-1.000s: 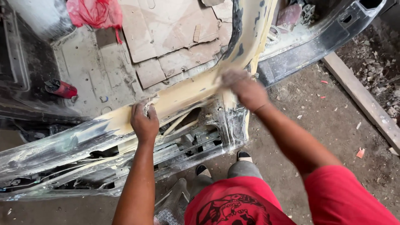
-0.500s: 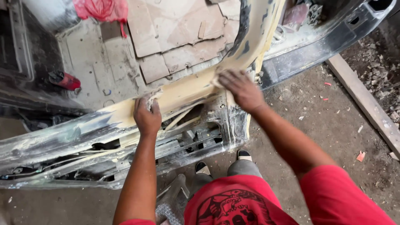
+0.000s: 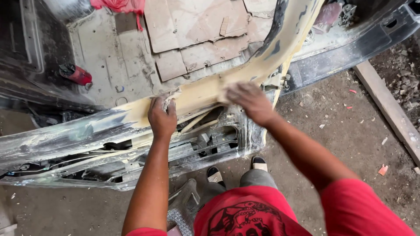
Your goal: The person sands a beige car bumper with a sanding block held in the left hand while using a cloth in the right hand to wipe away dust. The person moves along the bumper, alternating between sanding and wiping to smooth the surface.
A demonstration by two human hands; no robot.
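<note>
A stripped car door stands open in front of me, its upper frame coated in cream-yellow filler. My left hand grips the top edge of the door, fingers curled over it with a small crumpled piece under them. My right hand lies flat on the yellow filler near the door's corner; it is blurred, and whatever is under the palm is hidden.
Beyond the door is the bare car floor with cardboard sheets, a red cloth and a small red can. A wooden plank lies on the dirt ground at right. My sandalled feet stand below the door.
My right hand has slid left along the yellow filler, toward my left hand. The left hand keeps its grip on the door edge. The camera has shifted slightly.
</note>
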